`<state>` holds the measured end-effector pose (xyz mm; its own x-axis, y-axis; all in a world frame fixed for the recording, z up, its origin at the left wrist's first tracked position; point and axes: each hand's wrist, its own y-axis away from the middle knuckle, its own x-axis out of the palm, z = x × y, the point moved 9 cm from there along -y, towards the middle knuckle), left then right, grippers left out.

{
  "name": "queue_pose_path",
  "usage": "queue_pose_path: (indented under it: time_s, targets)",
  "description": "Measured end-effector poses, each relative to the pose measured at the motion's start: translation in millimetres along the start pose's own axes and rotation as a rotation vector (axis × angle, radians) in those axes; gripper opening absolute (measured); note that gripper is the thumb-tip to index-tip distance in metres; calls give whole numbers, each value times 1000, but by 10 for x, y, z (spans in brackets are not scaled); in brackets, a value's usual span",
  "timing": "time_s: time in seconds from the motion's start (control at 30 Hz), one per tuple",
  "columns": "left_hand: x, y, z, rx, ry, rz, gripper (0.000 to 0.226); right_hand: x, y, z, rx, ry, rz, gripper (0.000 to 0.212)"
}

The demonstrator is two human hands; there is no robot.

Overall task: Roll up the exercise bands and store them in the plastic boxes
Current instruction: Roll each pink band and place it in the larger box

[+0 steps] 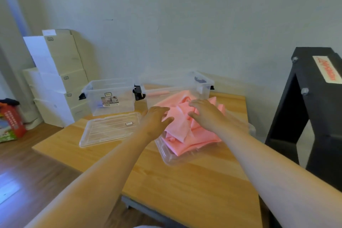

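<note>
Head view. A loose heap of pink exercise bands (178, 130) lay at the centre of the frame on an upturned clear lid (171, 161), which rested on a wooden table (185, 183). Both forearms entered from the lower edge. The left hand (157, 118) was at the heap's left edge with fingers loosely extended and apart, holding nothing. The right hand (205, 114) was spread over the top of the heap, its fingers likewise straight and unclenched. Motion blur prevented telling whether either hand pressed on the bands or only hovered above them. Behind the heap stood two clear plastic boxes, both without lids: the left box (109, 96) in the centre-left of the frame, and the right box (202, 84) directly beyond the bands. A pink bar (159, 93) showed through the right box's front wall and may have been a band already rolled. A second lid (109, 129) lay flat in front of the left box. The step in hand appeared to be picking one band out of the tangle. The next move would call for separating a single strip, laying it flat on the bare table, and rolling it tightly from one end before placing it in a box.
</note>
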<state>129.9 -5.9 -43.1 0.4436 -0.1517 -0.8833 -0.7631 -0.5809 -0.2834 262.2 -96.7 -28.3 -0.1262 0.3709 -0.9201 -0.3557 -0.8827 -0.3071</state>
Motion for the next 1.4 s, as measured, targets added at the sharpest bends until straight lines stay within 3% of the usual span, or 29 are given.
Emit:
queue_pose_path:
  time_s: [0.2,0.3,0.4,0.47,0.63,0.83,0.97,1.1,1.3,1.4]
  targets:
    - [424,-705,240,22,176,-55,45,350,-532,-436,-71,-45,-20,41]
    - [480,-1000,219,86,135,-15,40,374,-685,-573,-77,-55,-25,44]
    - [599,-1076,135,161,15,65,19,327,-730,-636,-31,-52,-58,41]
    - [644,-1059,93,188,-10,74,9,364,-736,-613,-37,16,-45,35]
    - [498,-834,113,138,110,-82,7,409,-558,-522,-3,87,-78,20]
    - [285,-461,167,45,200,-15,13,201,-89,-398,4,17,-133,12]
    - [53,-255,116,10,214,-31,5,-29,69,-273,2,38,-135,15]
    - [-16,-141,146,-23,202,15,22,-194,119,-131,-12,-20,-170,17]
    - [462,114,313,-138,151,233,58,343,177,115,-16,-55,15,36]
    - [591,192,352,-143,157,232,55,539,191,86,78,-51,36,36]
